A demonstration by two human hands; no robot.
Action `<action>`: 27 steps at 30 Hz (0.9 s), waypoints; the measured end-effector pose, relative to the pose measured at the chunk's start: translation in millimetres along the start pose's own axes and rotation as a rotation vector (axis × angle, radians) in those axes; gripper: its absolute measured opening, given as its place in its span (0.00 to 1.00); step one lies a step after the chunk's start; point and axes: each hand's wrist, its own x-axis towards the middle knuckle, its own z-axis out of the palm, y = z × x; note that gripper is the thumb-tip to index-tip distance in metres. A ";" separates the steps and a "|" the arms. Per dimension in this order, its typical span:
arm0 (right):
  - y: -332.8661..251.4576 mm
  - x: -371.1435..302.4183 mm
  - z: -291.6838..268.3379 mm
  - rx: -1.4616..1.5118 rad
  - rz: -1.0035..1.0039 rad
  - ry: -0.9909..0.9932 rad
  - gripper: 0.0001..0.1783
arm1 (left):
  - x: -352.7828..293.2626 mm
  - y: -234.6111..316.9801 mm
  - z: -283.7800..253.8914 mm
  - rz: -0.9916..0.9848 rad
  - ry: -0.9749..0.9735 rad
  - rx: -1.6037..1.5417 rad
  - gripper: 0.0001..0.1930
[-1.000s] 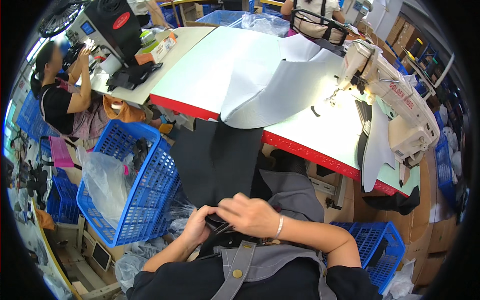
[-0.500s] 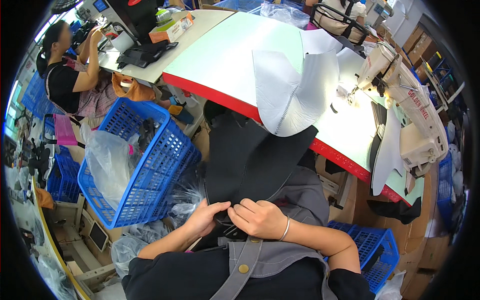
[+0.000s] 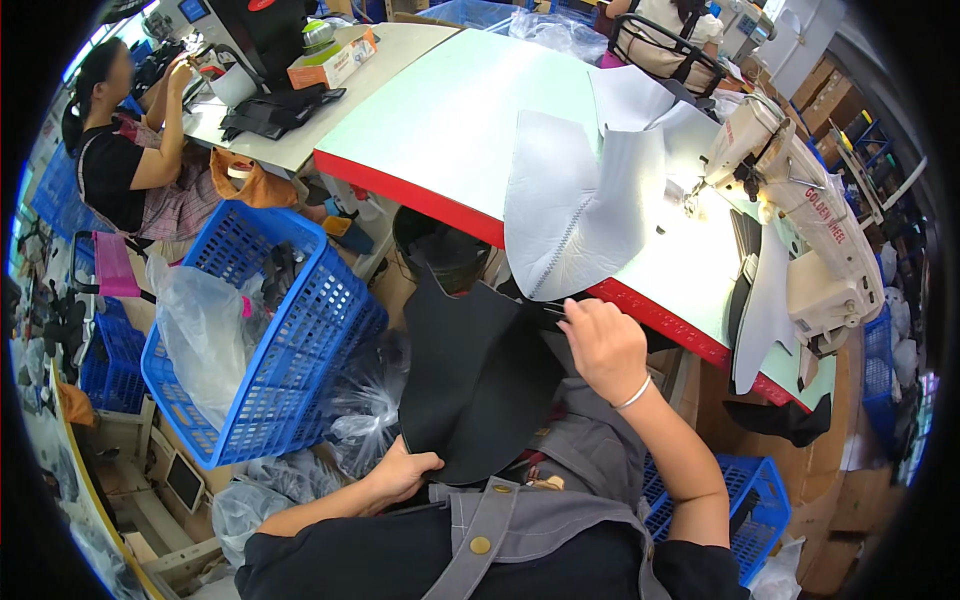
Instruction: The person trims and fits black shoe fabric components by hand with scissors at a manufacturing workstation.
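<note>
A black fabric piece [image 3: 480,375] with a seam down its middle hangs over my lap, below the table's red edge. My left hand [image 3: 402,472] pinches its near lower edge, thumb on top. My right hand [image 3: 608,350], with a bangle at the wrist, is raised by the fabric's far right side, close to the table edge. Its fingers are closed around a thin metal tool [image 3: 558,309], mostly hidden by the hand, so its kind does not show. Pale grey stitched pieces [image 3: 560,215] lie on the table just beyond and overhang its edge.
A white sewing machine [image 3: 790,190] stands on the right of the pale green table [image 3: 420,120]. A blue basket [image 3: 270,340] with plastic bags is at my left, another blue basket [image 3: 765,510] at my right. A dark bin [image 3: 440,240] sits under the table. A co-worker [image 3: 125,150] sits far left.
My right hand has left the fabric's near edge and moved up and right, now with a thin metal tool. My left hand still holds the fabric, which has shifted lower and toward me.
</note>
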 end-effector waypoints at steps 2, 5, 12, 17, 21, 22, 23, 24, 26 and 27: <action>0.4 2.6 8.1 -0.217 -0.211 0.141 0.10 | 0.1 -1.5 0.0 -0.019 0.060 0.019 0.32; -2.8 7.5 17.6 -0.240 -0.263 0.146 0.10 | -0.9 -1.8 0.5 0.008 0.034 0.041 0.32; -3.9 10.1 34.1 -0.158 -0.236 0.124 0.08 | -0.8 -0.6 1.5 0.003 0.010 0.057 0.32; 8.5 8.7 15.1 0.066 -0.121 0.221 0.18 | -2.9 2.5 5.3 0.040 0.007 0.012 0.31; 25.9 20.5 -6.8 -0.016 0.162 0.039 0.39 | -1.1 24.5 19.3 -0.034 -0.024 0.005 0.28; 32.6 27.9 -6.3 -0.009 0.130 0.052 0.39 | 0.6 30.5 25.7 0.032 -0.093 -0.014 0.28; 40.2 34.4 -5.5 -0.004 0.102 0.047 0.40 | 2.9 35.9 32.8 0.097 -0.164 -0.031 0.28; 47.0 40.5 -1.9 -0.002 0.093 0.077 0.40 | 3.9 39.6 39.8 0.113 -0.225 -0.057 0.27; 58.2 48.3 8.4 -0.001 0.069 -0.007 0.37 | 7.0 39.8 54.0 0.121 -0.277 -0.076 0.27; 62.4 49.8 13.5 -0.003 0.060 0.005 0.37 | 8.3 37.5 59.0 0.149 -0.374 -0.154 0.26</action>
